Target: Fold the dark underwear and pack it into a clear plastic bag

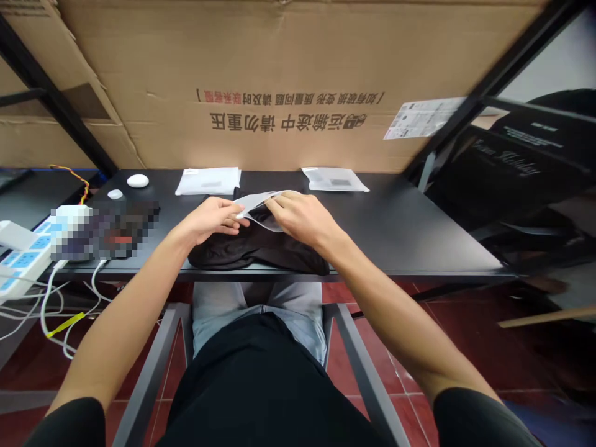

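My left hand point(215, 218) and my right hand point(298, 217) are both closed on a thin clear plastic bag point(259, 203), holding it between them just above a black folded garment point(254, 248). The garment lies on the black table point(405, 230) near its front edge, partly under my hands. The bag's mouth looks pulled apart between my fingers.
Two flat white packets point(208, 180) point(333, 179) lie at the table's back. A white round object point(138, 180) and a smaller one point(115, 194) sit at the left. A power strip point(21, 257) with cables hangs left. A big cardboard box point(288, 81) stands behind.
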Motion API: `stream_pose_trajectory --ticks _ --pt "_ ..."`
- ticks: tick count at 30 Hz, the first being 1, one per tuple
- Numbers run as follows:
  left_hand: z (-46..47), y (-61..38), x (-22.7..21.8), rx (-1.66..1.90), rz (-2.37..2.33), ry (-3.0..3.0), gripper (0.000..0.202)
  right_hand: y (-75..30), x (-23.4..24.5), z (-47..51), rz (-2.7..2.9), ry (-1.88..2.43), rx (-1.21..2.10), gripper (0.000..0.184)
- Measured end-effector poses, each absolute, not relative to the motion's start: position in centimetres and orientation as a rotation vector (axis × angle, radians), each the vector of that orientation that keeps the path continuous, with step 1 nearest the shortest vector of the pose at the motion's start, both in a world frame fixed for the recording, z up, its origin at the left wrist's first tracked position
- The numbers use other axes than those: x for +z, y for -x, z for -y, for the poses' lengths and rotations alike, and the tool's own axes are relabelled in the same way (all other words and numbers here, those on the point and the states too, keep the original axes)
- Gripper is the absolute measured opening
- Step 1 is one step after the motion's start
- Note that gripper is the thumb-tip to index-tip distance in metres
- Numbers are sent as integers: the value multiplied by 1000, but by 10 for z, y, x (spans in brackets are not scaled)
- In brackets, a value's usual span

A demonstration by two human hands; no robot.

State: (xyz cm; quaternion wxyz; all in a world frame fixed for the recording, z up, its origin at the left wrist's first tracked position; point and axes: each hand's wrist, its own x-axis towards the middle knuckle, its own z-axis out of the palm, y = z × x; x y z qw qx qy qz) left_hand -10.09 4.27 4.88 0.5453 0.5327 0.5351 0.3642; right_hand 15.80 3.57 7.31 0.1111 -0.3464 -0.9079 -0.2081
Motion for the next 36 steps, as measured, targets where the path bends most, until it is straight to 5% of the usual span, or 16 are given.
stream_pose_trajectory --ticks 9,17,28,32,36 --pt "-98 130 65 1421 -1338 -1085 23 -183 54 -56 2391 469 -145 41" --pt "-163 180 58 1716 -1541 -927 28 -215 30 -71 2249 583 80 38" --pt "-167 208 35 1281 -2324 -1529 34 -249 19 -78 2196 687 -61 28" --pt "-153 193 47 1202 -2344 -1723 60 -255 14 -89 2100 744 -30 29" --pt "-123 139 66 1167 -2229 -2055 50 -255 13 -92 2195 843 -31 38"
